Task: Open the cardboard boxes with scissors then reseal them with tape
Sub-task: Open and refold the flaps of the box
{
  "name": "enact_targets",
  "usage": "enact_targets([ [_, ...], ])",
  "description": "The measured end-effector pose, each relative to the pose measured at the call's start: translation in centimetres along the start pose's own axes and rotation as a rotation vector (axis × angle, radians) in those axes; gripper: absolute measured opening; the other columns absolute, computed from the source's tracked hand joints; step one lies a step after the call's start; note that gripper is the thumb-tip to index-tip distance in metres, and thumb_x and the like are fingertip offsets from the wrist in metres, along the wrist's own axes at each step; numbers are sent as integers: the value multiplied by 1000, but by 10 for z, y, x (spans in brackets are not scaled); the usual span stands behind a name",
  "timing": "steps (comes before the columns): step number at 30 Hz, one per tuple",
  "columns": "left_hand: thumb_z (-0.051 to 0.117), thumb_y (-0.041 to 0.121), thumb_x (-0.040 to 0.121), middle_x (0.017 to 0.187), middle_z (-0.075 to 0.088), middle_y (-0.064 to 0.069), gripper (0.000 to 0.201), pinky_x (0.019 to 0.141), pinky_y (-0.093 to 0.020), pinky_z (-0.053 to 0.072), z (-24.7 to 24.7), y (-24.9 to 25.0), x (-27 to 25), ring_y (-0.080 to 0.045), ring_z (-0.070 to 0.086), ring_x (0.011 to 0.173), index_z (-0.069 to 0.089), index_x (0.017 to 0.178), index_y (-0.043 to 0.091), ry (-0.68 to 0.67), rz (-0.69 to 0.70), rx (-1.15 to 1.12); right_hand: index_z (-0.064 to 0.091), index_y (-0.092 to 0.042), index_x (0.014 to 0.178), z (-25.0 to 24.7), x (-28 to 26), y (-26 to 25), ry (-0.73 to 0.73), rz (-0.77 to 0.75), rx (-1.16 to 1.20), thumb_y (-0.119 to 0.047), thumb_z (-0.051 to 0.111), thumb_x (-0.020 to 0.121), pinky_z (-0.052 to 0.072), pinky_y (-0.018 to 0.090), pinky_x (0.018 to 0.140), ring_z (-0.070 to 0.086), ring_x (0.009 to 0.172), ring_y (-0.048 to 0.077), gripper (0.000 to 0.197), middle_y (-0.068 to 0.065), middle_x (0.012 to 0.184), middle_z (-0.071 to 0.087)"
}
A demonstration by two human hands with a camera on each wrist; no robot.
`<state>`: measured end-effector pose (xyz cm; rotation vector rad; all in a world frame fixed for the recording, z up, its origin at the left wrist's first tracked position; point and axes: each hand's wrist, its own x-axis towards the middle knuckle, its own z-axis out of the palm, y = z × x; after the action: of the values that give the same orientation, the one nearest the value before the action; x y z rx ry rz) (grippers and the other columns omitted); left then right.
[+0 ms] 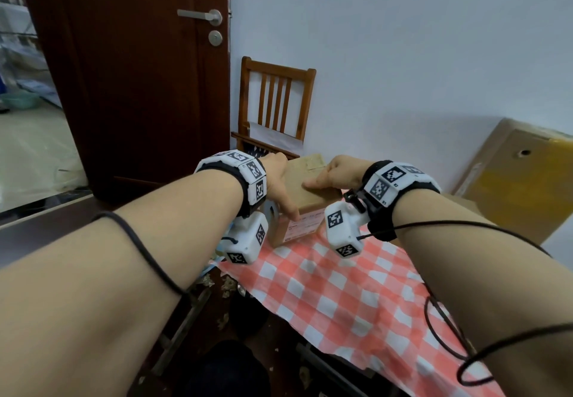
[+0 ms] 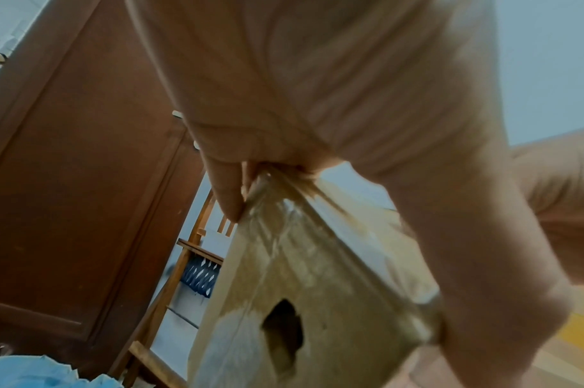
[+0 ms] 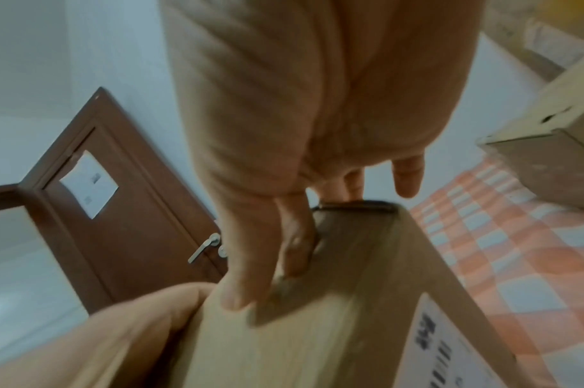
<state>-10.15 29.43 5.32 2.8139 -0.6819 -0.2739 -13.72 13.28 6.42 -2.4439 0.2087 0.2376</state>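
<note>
A small cardboard box point(image 1: 305, 198) with a white label on its front stands at the far end of the checked tablecloth point(image 1: 341, 288). My left hand point(image 1: 279, 179) grips its left end, thumb down the near corner and fingers over the far side. Up close, the box's point(image 2: 300, 275) taped side has a torn hole. My right hand point(image 1: 338, 170) holds the right end. Its thumb and forefinger lie on the top of the box point(image 3: 334, 315), the middle fingers reach past the far edge, and the little finger hangs free. No scissors or tape roll is in view.
A second cardboard box point(image 3: 549, 157) sits on the cloth to the right. A large flat carton with a yellow face point(image 1: 521, 179) leans on the wall. A wooden folding chair point(image 1: 276, 102) stands behind the table by a dark door point(image 1: 139, 86). The floor drops away left of the table.
</note>
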Motion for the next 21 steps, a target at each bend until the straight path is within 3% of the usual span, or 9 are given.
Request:
enact_targets([
  [2, 91, 53, 38, 108, 55, -1, 103, 86, -39, 55, 1, -1, 1, -20, 59, 97, 41, 119, 13, -2, 9, -35, 70, -10, 88, -1, 2, 4, -2, 19, 35, -34, 75, 80, 51, 36, 92, 65, 97, 24, 26, 7, 97, 70],
  [5, 91, 53, 38, 109, 55, -1, 107, 86, -40, 55, 3, 0, 1, -20, 59, 98, 40, 122, 12, -6, 32, -49, 74, -10, 85, -2, 4, 10, 22, 30, 3, -37, 81, 72, 52, 45, 92, 67, 96, 28, 31, 10, 95, 73],
  [7, 91, 52, 42, 109, 55, 0, 105, 87, -40, 54, 2, -1, 0, -20, 58, 98, 39, 124, 12, -16, 26, -56, 74, -11, 86, 0, 8, 11, 63, 40, -16, -41, 82, 68, 53, 46, 91, 67, 95, 28, 35, 9, 94, 73],
  [9, 90, 51, 48, 108, 55, 0, 100, 86, -37, 54, 0, -3, -2, -19, 58, 97, 38, 124, 12, -11, 16, -60, 73, -10, 89, 4, 8, 6, 95, 23, -19, -37, 78, 75, 52, 43, 92, 66, 96, 27, 31, 9, 96, 71],
  [12, 88, 49, 55, 101, 54, 2, 91, 80, -31, 53, -1, -7, -3, -16, 57, 92, 40, 122, 11, -5, 10, -87, 72, -12, 96, 6, 11, 0, 147, -21, -166, -42, 70, 82, 48, 40, 96, 61, 103, 23, 33, 7, 102, 69],
  [16, 87, 44, 61, 92, 53, 6, 72, 66, -22, 45, -2, -12, -2, -9, 53, 79, 40, 107, 14, 0, -3, -121, 73, -17, 98, 9, 8, -16, 214, -89, -450, -49, 62, 86, 43, 36, 100, 48, 115, 21, 35, 4, 109, 64],
  [19, 87, 42, 62, 88, 49, 9, 73, 66, -21, 44, -1, -14, -3, -10, 52, 81, 36, 108, 16, 8, 13, -130, 70, -14, 86, 4, 5, -17, 116, -88, -326, -39, 68, 85, 50, 31, 88, 57, 99, 17, 25, 2, 95, 66],
  [21, 87, 41, 63, 93, 49, 7, 76, 66, -20, 46, -1, -14, -3, -9, 52, 83, 37, 113, 14, 6, 21, -136, 69, -11, 77, -2, 1, -13, -12, -69, -89, -23, 72, 84, 52, 19, 65, 61, 75, 10, 14, -4, 72, 68],
])
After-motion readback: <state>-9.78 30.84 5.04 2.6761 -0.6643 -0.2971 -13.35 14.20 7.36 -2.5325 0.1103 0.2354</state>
